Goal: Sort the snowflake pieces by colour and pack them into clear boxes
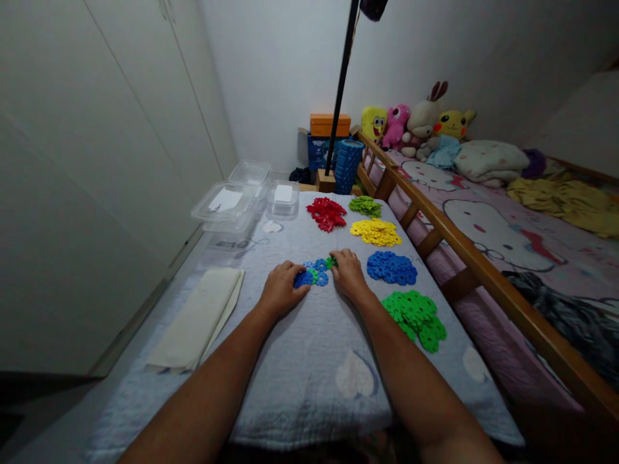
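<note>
My left hand rests at the middle of the cloth-covered table, its fingers closed on a blue flower-shaped disc. That disc sits at the left end of a small cluster of blue and green discs, with a green disc at its centre and a light blue disc beside it. On the cluster's right side my right hand pinches a green disc. Whether this green disc is joined to the blue disc next to it I cannot tell.
Along the right lie piles of red, light green, yellow, blue and green discs. Clear plastic boxes and a folded cream cloth are at left. A wooden bed rail borders the table's right side.
</note>
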`<action>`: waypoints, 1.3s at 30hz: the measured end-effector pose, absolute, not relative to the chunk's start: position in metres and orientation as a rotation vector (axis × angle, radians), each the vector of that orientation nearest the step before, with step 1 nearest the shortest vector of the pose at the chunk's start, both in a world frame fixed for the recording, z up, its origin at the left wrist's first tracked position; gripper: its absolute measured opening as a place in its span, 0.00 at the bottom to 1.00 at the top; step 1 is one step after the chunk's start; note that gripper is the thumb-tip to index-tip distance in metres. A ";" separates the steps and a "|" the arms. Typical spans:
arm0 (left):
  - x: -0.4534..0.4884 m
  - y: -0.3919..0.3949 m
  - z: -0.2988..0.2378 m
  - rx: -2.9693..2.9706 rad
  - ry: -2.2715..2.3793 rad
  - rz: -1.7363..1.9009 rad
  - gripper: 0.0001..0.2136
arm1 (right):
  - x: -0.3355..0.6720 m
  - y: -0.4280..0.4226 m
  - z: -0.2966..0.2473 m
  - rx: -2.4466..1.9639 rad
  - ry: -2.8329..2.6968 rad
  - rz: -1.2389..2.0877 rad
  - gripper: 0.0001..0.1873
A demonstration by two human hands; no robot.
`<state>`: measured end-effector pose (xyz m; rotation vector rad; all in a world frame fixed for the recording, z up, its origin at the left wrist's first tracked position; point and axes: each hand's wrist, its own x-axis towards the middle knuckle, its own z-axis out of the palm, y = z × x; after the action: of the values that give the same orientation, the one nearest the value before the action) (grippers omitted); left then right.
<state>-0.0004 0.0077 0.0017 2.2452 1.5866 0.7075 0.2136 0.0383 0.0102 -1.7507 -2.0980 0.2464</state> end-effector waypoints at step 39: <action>-0.004 0.011 0.005 2.243 1.567 0.652 0.20 | 0.390 -0.067 0.061 -1.852 -1.526 0.797 0.10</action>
<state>-0.0037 0.0107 0.0053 2.2432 1.5673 0.6516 0.3897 -0.0669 0.0611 -1.8524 -1.5261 0.7972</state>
